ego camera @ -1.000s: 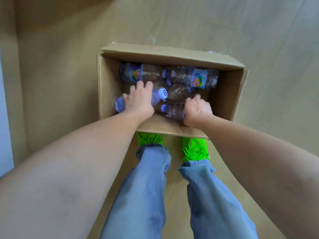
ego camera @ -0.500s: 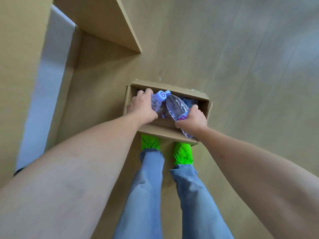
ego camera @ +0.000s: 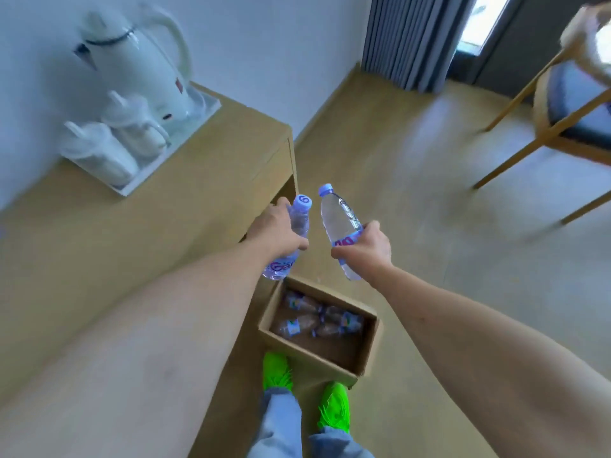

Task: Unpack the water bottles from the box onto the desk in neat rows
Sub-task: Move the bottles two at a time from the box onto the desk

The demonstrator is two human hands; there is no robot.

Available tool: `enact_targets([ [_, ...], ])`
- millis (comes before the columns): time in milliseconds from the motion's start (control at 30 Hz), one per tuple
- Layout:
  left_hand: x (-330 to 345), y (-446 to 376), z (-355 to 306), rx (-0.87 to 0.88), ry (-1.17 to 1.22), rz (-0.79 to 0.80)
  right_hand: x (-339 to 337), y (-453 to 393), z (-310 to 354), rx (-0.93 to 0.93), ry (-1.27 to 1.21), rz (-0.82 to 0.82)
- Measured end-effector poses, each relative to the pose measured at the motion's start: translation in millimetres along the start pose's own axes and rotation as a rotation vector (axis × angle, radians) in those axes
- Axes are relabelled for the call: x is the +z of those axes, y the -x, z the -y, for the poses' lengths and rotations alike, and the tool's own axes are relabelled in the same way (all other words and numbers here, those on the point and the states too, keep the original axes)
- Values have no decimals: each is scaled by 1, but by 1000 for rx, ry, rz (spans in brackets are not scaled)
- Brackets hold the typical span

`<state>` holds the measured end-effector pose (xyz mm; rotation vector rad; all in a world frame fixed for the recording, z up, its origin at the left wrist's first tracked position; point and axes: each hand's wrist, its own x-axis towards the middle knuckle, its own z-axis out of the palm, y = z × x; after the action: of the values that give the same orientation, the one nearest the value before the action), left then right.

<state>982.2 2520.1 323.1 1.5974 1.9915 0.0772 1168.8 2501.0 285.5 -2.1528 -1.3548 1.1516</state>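
White wall (ego camera: 264,44), wood floor (ego camera: 429,200) — grey curtain (ego camera: 410,38), chair (ego camera: 562,107)

Bare forearms, no sleeves. Faded light-blue denim jeans (ego camera: 284,424), cuffs bunched over neon-green fringed shoes (ego camera: 334,411), both just beside the brown cardboard box (ego camera: 368,345).

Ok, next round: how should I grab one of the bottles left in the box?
The remaining bottles lie on their sides at the bottom of the open-topped box. Probably best to reach straight down from above and wrap the fingers round the mid-body near the label, across the bottle's length; the caps look too small for a firm hold.
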Motion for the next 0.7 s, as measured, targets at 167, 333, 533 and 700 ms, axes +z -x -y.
enact_targets([
  [167, -110, 57, -12, 32, 39, -195, -37, 52, 96, -153, -128, -45],
  [333, -196, 112, 15, -6, 9, -375, -39, 108, 177, -304, -161, -29],
  [533, -275, 173, 81, -75, 24, -530, -12, 177, 259, -495, -188, 10],
  [700, -318, 229, 148, -150, 17, -608, 25, 233, 306, -615, -282, 117],
])
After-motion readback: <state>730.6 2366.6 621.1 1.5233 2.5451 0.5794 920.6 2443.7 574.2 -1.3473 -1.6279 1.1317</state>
